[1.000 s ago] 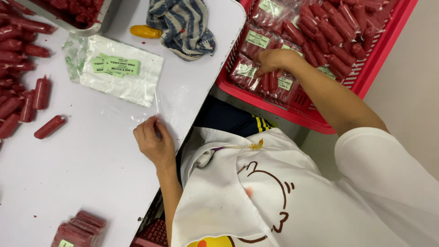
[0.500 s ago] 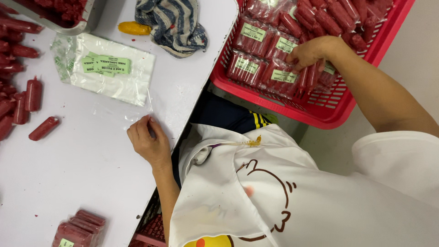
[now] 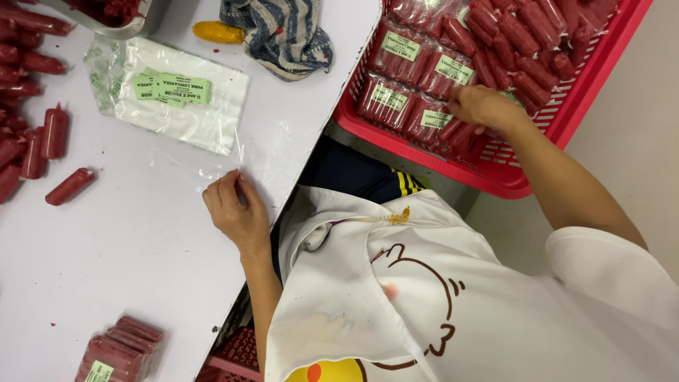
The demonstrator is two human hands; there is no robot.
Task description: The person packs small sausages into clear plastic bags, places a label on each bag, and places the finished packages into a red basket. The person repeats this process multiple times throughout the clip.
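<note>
— Where is the left hand (image 3: 233, 212)?

— Resting on the white surface (image 3: 127, 262) near its edge, fingers curled narrow and pinching the corner of a clear plastic bag (image 3: 201, 166) that lies flat in front of it.

— And the right hand (image 3: 484, 107)?

— Stretched out to the side into the red crate (image 3: 453, 161), fingers bent down over a sealed pack of red sausages (image 3: 435, 120) with a green label. It touches the pack; whether it actually grips it, I cannot tell.

— What surrounds that pack?

— More labelled packs and loose red sausages fill the crate, packed tight together.

— And on the surface beyond the left hand?

— A stack of clear bags with green labels (image 3: 173, 99) just past the single bag. Farther off, a striped cloth (image 3: 279, 32) and a small yellow thing (image 3: 218, 32) beside it. To the left, loose sausages (image 3: 69, 186) lie scattered, one apart from the rest. A finished pack (image 3: 117, 350) sits at the near edge.
</note>
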